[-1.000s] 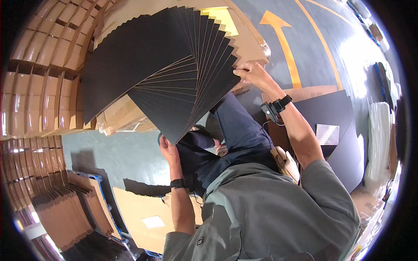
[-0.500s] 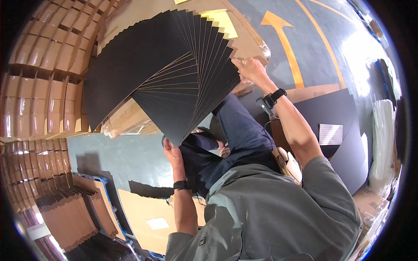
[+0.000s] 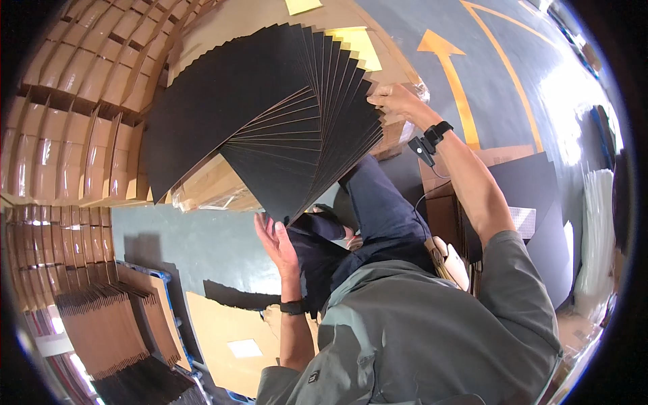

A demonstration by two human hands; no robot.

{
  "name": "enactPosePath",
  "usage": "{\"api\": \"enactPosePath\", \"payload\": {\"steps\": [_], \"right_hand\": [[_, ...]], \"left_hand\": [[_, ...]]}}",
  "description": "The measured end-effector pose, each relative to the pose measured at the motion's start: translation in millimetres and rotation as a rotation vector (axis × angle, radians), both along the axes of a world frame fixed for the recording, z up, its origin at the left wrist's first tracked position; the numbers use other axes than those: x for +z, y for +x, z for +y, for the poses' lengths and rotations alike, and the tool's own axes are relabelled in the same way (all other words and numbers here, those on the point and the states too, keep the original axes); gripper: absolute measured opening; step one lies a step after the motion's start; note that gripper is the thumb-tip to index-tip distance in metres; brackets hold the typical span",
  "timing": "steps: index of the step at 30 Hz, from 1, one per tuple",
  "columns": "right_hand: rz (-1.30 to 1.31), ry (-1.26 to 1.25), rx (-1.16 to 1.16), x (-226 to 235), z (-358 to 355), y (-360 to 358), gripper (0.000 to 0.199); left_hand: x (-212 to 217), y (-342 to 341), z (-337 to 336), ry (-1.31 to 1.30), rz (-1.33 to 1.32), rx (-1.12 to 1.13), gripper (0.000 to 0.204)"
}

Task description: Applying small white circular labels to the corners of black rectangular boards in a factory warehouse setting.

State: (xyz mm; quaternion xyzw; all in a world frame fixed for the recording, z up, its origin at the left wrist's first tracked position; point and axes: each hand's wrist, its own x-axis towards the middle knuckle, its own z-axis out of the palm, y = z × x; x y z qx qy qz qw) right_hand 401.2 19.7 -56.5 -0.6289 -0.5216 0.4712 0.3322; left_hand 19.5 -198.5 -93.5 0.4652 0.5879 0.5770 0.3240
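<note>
A large fan of black cardboard sheets (image 3: 270,88) spreads in front of me, the overlapping edges stepped like stairs. On the fan's right edge, my right hand (image 3: 403,103) pinches the sheets, thumb on top and the other fingers partly hidden. My left hand (image 3: 278,248) lies at the fan's lower corner. Its fingers are apart and it grips nothing; whether the fingertips touch the corner, I cannot tell. Below the fan, a brown, plastic-wrapped stack (image 3: 216,182) shows. Yellow paper (image 3: 360,46) sticks out from behind the fan's upper right edge.
Partitioned cardboard cartons (image 3: 61,152) stand in rows at left. Brown boards (image 3: 101,327) rest on a blue-edged cart (image 3: 165,277) at lower left. To my right are black sheets (image 3: 540,175) and a clear plastic bundle (image 3: 596,236). An orange arrow (image 3: 449,81) marks the grey floor.
My left hand has loosened from the lower corner, and its fingers have spread. My right hand stays at the right edge. The whole view has shifted slightly, moving the fan right and down.
</note>
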Motion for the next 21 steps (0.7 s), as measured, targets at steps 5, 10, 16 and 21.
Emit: {"api": "enactPosePath", "payload": {"steps": [5,10,16,21], "right_hand": [[0.009,-0.008,0.047,-1,5,-3,0.028],[-0.058,0.029,0.046,14,-18,-14,0.027],[-0.088,0.013,0.022,13,-31,-11,0.027],[-0.060,0.005,0.012,15,-44,-15,0.034]], "left_hand": [[10,5,-3,-0.011,0.405,-0.055,0.058],[-2,6,-6,0.001,0.379,0.032,0.056],[0,12,-15,-0.068,0.184,0.110,0.053],[-19,7,-16,-0.016,-0.101,0.114,0.052]]}}
